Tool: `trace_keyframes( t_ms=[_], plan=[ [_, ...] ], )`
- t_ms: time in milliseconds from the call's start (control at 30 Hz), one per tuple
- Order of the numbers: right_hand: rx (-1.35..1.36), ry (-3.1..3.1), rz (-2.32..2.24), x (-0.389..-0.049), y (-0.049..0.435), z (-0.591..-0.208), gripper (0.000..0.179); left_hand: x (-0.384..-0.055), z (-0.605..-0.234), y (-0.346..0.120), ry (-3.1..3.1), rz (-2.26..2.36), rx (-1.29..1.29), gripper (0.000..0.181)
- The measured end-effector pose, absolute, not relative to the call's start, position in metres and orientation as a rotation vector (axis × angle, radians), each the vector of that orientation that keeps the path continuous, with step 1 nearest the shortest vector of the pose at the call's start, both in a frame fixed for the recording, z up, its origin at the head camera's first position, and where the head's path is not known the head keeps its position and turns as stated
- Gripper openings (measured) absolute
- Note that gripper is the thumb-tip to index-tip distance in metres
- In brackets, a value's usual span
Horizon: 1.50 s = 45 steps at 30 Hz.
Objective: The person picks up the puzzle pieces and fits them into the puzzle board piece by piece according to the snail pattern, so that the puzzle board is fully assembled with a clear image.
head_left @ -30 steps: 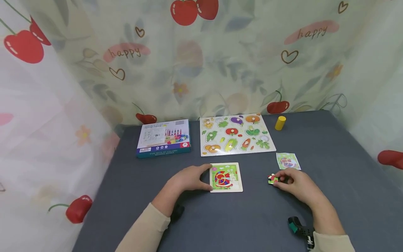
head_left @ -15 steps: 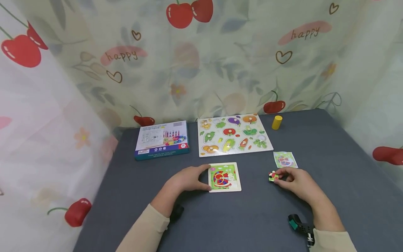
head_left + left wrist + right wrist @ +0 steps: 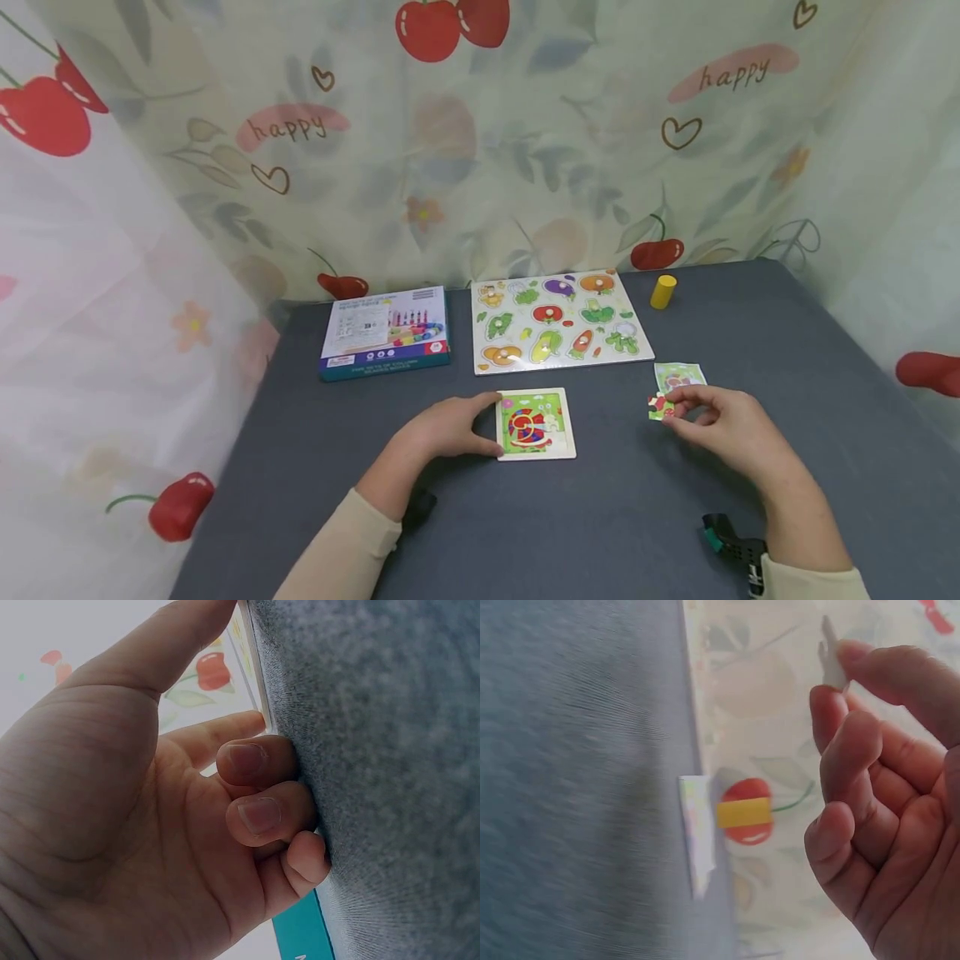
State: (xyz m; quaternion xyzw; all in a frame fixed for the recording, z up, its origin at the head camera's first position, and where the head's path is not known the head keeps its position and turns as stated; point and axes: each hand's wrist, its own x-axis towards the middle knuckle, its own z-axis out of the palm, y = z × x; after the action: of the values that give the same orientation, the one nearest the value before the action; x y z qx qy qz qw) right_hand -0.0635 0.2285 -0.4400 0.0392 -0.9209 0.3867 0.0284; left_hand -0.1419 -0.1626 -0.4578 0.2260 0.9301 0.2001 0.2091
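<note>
In the head view my left hand [image 3: 442, 432] holds the left edge of a small snail jigsaw puzzle board [image 3: 567, 425], index finger at the far corner and thumb at the near one. A gap shows at the right of its picture. In the left wrist view the other fingers [image 3: 259, 814] are curled against the dark cloth. My right hand [image 3: 731, 425] pinches a red and green jigsaw piece [image 3: 659, 407] between thumb and fingers, above the table. The right wrist view shows this jigsaw piece [image 3: 832, 664] edge-on. A small picture card [image 3: 681, 374] lies just behind it.
At the back stand a vegetable peg puzzle board [image 3: 562, 321] and, left of it, a flat toy box [image 3: 386, 333]. A yellow cylinder [image 3: 663, 292] stands at the back right. Dark cloth covers the table [image 3: 570, 533]; a printed curtain [image 3: 487, 167] hangs behind.
My right hand has raised the jigsaw piece and shifted it slightly right and away, turning its printed face toward the head camera. The left hand stays on the snail board.
</note>
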Motion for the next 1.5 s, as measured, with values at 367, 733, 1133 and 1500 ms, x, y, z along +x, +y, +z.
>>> trace_keyframes(
  t_ms=[367, 733, 1133, 1500],
  plan=[
    [0.297, -2.807, 1.179, -0.066, 0.223, -0.399, 0.031, -0.138, -0.457, -0.164, 2.583, 0.573, 0.603, 0.088],
    [0.434, -2.692, 1.082, -0.066, 0.215, -0.358, 0.021, -0.139, -0.456, -0.162, 2.579, 0.577, 0.595, 0.088],
    [0.599, -2.651, 1.072, -0.061, 0.189, -0.344, 0.025, -0.141, -0.458, -0.163, 2.581, 0.558, 0.606, 0.088],
    [0.738, -2.699, 1.059, -0.072, 0.162, -0.350, 0.023, -0.141, -0.458, -0.163, 2.586, 0.546, 0.606, 0.088]
  ],
)
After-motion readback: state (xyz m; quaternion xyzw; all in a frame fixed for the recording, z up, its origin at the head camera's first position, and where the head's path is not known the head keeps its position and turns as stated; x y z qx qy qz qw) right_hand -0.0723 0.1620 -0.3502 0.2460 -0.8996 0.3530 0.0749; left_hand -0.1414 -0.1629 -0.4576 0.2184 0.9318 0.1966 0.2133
